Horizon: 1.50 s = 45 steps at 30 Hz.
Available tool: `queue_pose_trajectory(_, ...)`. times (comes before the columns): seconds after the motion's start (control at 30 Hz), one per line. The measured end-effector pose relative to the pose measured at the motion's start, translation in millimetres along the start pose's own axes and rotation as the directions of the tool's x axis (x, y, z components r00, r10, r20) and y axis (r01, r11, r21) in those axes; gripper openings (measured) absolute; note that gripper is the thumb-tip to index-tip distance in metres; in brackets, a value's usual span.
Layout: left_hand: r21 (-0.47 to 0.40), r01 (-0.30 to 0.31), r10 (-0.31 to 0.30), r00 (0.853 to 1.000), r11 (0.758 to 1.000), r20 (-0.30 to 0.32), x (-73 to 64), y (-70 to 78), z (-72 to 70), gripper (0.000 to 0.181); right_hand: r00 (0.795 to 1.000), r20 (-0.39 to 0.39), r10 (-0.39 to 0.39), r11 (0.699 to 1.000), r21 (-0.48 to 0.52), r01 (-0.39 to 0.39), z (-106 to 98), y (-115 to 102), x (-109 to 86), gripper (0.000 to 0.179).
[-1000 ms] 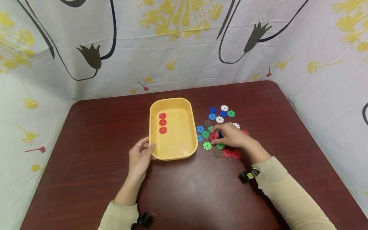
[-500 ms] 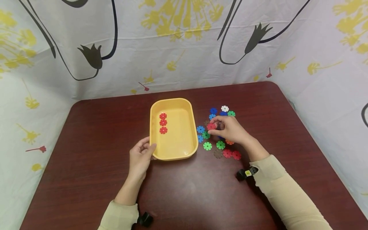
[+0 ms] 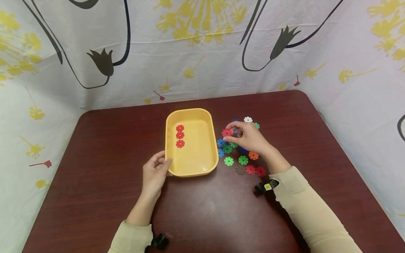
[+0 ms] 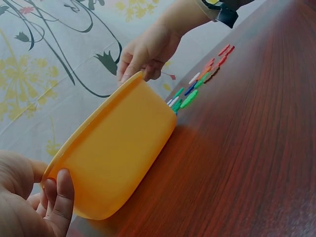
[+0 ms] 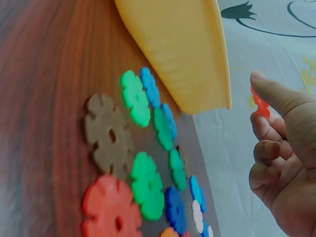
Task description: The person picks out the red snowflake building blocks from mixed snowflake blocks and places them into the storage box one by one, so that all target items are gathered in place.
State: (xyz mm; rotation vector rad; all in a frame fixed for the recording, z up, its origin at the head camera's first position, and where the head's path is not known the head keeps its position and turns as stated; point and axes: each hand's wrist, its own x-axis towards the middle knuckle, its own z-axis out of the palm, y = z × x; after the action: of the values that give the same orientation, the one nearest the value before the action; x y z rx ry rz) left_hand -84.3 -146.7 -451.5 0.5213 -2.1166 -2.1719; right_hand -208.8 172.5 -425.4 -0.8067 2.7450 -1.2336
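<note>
The right hand (image 3: 250,137) pinches a red disc (image 3: 226,133) above the loose discs (image 3: 243,160) on the bench (image 3: 209,207); the left hand (image 3: 154,173) grips the yellow tray (image 3: 199,151), where 3 red discs (image 3: 180,135) lie.

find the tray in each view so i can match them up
Head: tray near the middle, left of the loose discs.
Left wrist: left of centre, outer side showing.
Right wrist: top middle, cut off by the upper edge.
Shared landmark: the right hand, visible in all three views.
</note>
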Motion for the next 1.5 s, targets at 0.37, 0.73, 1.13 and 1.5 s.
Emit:
queue_pose_trajectory(0.37,0.017,0.001,-0.001,1.0,1.0,-0.001,0.2,-0.6,-0.5,0.038,0.998,0.002,-0.061,0.996,0.066,0.061,9,-18,17.3,0.032)
queue_pose_trajectory(0.73,-0.02,-0.029,0.029,1.0,0.999,0.004,0.3,-2.1,0.1,0.036,0.997,0.022,-0.074,0.993,0.092,0.072,23,-28,30.7,0.033)
queue_pose_trajectory(1.13,-0.018,-0.026,0.026,1.0,1.0,-0.004,0.1,-2.0,0.5,0.036,0.994,0.042,-0.097,0.989,0.116,0.092,38,-40,42.2,0.031)
queue_pose_trajectory(1.5,-0.023,-0.012,0.012,1.0,1.0,0.005,-0.6,0.4,0.1,0.037,0.989,0.058,-0.133,0.986,0.112,0.126,50,-50,52.1,0.029)
